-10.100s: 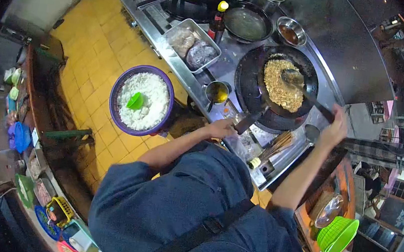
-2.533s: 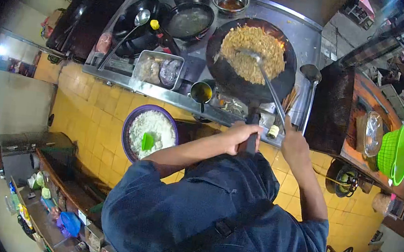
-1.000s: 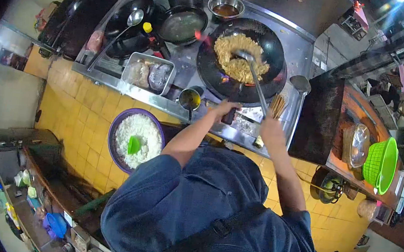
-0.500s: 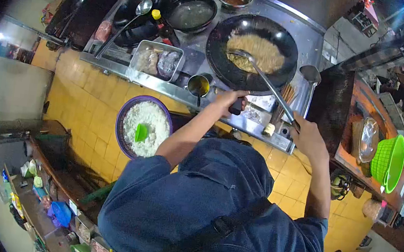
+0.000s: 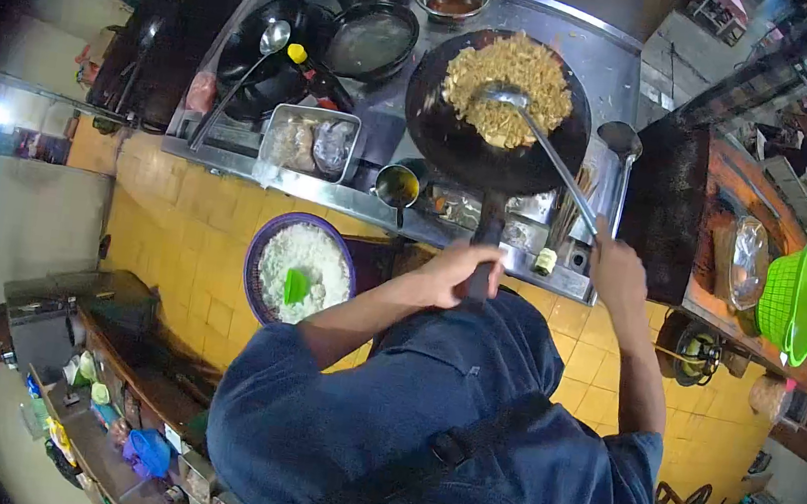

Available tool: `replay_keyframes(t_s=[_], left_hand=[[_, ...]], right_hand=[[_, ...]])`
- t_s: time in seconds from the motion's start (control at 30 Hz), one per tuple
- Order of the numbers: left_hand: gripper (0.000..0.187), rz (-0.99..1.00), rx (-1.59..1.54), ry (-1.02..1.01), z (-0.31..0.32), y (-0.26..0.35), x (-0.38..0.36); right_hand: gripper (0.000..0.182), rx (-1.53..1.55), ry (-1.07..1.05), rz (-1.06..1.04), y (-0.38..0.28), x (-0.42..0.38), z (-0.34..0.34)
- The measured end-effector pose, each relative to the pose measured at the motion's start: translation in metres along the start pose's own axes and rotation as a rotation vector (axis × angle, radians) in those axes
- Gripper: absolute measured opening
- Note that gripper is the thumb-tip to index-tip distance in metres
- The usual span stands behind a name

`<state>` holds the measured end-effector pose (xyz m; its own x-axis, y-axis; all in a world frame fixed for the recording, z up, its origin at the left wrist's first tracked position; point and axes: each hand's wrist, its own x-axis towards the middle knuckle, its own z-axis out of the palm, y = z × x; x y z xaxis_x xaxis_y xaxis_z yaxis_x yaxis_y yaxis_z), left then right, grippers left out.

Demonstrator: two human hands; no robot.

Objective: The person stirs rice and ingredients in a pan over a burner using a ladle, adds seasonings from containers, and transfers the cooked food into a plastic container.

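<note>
My left hand [image 5: 466,272] is closed around the dark handle of a black wok [image 5: 447,142]. The wok is tipped on the stove, and a mass of browned fried rice [image 5: 522,65] is heaped toward its far side. In my right hand [image 5: 619,274] is the end of a long metal wok spatula [image 5: 560,164]. Its head reaches into the wok and touches the rice, which partly hides it. Just left of the wok handle, a small metal pot [image 5: 397,187] holds yellowish liquid.
A metal tray [image 5: 279,158] with bags, a sauce bottle [image 5: 328,89] and dark pans [image 5: 376,42] stand left of the wok. A ladle [image 5: 620,138] lies to the right. Below the stove edge is a purple basket [image 5: 254,264] of white rice with a green scoop [image 5: 295,286].
My left hand has drawn the wok handle down toward my body. The rice, blurred in the wok's middle before, now heaps at its far side. The spatula head has shifted slightly up and right.
</note>
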<state>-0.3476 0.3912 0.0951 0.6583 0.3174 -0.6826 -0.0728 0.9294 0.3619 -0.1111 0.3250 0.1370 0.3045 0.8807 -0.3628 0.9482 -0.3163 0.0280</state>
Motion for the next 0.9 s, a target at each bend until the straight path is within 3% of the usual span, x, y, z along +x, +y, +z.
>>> replay_keyframes(t_s=[0.07, 0.17, 0.27, 0.37, 0.43, 0.57, 0.67, 0.73, 0.77, 0.8, 0.87, 0.9], left_hand=[[0.017, -0.050, -0.058, 0.000, -0.006, 0.010, -0.004], [0.016, 0.146, 0.022, 0.031, -0.063, 0.020, 0.064], [0.013, 0.307, 0.131, 0.041, -0.087, 0.031, 0.124], [0.013, 0.397, 0.157, 0.051, -0.082, 0.030, 0.141], [0.015, 0.461, 0.138, 0.072, -0.081, 0.029, 0.146], [0.014, 0.427, 0.183, 0.095, -0.086, 0.030, 0.152], [0.013, 0.384, 0.204, 0.143, -0.078, 0.035, 0.142], [0.014, 0.351, 0.203, 0.146, -0.082, 0.038, 0.143], [0.015, 0.349, 0.194, 0.132, -0.083, 0.038, 0.143], [0.016, 0.346, 0.179, 0.119, -0.082, 0.036, 0.143], [0.015, 0.355, 0.210, 0.111, -0.085, 0.035, 0.143], [0.015, 0.347, 0.199, 0.104, -0.088, 0.035, 0.147]], right_hand=[[0.043, 0.316, 0.247, -0.077, 0.011, -0.018, -0.032], [0.044, 0.426, 0.405, -0.105, 0.011, -0.038, -0.038], [0.047, 0.450, 0.443, 0.003, -0.022, 0.001, -0.002], [0.049, 0.379, 0.379, 0.052, -0.043, 0.072, 0.078], [0.053, 0.174, 0.272, 0.079, -0.043, 0.110, 0.113], [0.053, 0.303, 0.179, 0.019, -0.026, 0.073, 0.015], [0.051, 0.312, 0.305, 0.134, -0.024, 0.065, 0.047], [0.049, 0.450, 0.220, 0.196, -0.038, 0.095, 0.109], [0.048, 0.467, 0.366, -0.010, -0.040, 0.120, 0.161], [0.048, 0.476, 0.504, -0.222, -0.050, 0.120, 0.154], [0.046, 1.084, -0.262, -0.004, -0.041, 0.107, 0.090], [0.044, 0.953, -0.068, -0.250, -0.005, 0.126, 0.107]])
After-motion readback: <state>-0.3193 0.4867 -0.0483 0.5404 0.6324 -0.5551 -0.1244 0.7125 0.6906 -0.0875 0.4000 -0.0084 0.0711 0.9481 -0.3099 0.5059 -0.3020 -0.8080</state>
